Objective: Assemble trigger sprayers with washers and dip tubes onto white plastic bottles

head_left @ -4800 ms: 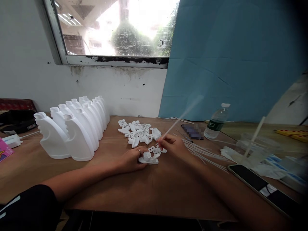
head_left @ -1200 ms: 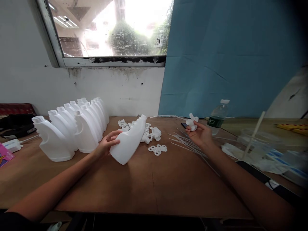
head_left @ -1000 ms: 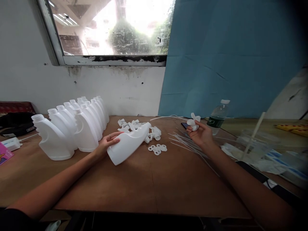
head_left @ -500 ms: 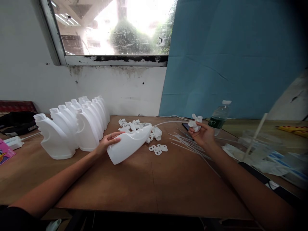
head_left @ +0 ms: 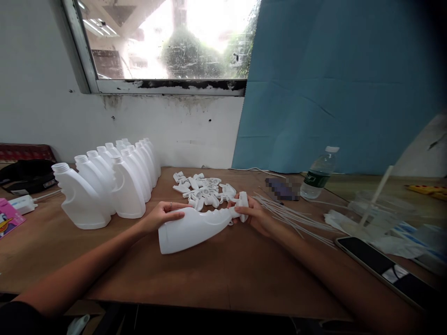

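Observation:
A white plastic bottle (head_left: 195, 227) lies almost flat over the wooden table (head_left: 216, 274), neck pointing right. My left hand (head_left: 161, 215) grips its body near the base, fingers wrapped over the top. My right hand (head_left: 254, 215) is closed on a white spray trigger head (head_left: 242, 206), held right at the bottle's neck. The tube of the trigger head is hidden, apparently inside the bottle.
Rows of empty white bottles (head_left: 111, 184) stand at the left. Loose trigger heads (head_left: 202, 190) lie behind the hands, thin white tubes (head_left: 296, 218) to the right. A water bottle (head_left: 319, 173), clear bags (head_left: 380, 218) and a phone (head_left: 384, 267) sit further right.
My right hand has come down and left, bringing the trigger head to the bottle's neck. The left hand has tipped the bottle lower, almost flat.

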### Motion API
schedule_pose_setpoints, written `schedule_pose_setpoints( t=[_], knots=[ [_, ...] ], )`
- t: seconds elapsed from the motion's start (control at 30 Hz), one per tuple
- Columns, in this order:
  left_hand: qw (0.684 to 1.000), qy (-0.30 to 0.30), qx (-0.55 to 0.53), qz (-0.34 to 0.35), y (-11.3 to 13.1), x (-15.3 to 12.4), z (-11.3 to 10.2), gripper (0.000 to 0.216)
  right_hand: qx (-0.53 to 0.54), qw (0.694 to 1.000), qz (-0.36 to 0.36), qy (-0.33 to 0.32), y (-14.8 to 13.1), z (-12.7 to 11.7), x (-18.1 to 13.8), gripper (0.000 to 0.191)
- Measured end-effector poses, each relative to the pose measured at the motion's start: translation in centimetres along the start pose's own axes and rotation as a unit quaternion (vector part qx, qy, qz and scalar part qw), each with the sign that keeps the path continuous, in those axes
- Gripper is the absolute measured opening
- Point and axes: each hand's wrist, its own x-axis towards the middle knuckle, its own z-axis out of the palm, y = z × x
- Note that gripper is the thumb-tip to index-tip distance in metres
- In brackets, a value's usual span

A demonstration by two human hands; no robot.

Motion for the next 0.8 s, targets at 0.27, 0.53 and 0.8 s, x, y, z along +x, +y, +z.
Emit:
schedule_pose_setpoints(
  t=[0.27, 0.53, 0.8],
  knots=[
    [1.000, 0.009, -0.001, -0.003, 0.4, -0.4, 0.2, 0.057, -0.018, 0.999, 0.025, -0.016, 0.4, -0.4, -0.3, 0.052],
    [0.999, 0.022, 0.044, 0.006, 1.1, -0.9, 0.5, 0.055, -0.050, 0.999, 0.009, -0.003, 1.1, 0.4, -0.6, 0.050],
    [0.999, 0.016, 0.044, 0.010, 1.1, -1.1, 0.6, 0.054, -0.082, 0.997, -0.004, 0.002, 1.1, 0.3, -0.6, 0.049]
  ],
)
